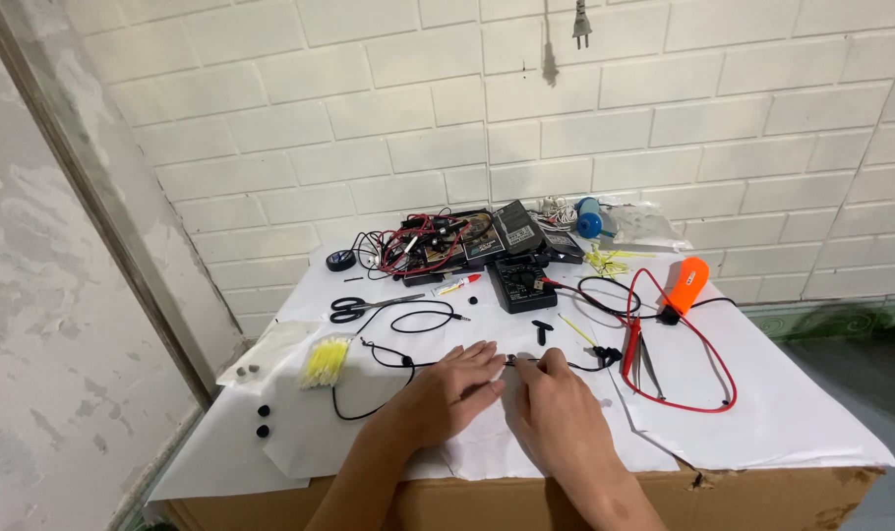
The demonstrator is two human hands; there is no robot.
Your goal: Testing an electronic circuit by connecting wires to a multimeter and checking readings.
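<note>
**Both hands on thin black wire, table centre**

Left hand [454,388] lies palm down, fingers loosely curled, tips pinching a thin black wire [408,362] on the white-papered table [762,413]. Right hand [551,398] pinches the same wire just beside it. Wire loops leftward toward yellow cable ties [327,361]. Scissors [354,308], black multimeter [522,283], red lead [698,344] lie beyond.

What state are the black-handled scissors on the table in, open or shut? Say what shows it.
Shut. The scissors lie flat on the white paper, both blades together as one thin point beside the paired handle loops.
</note>
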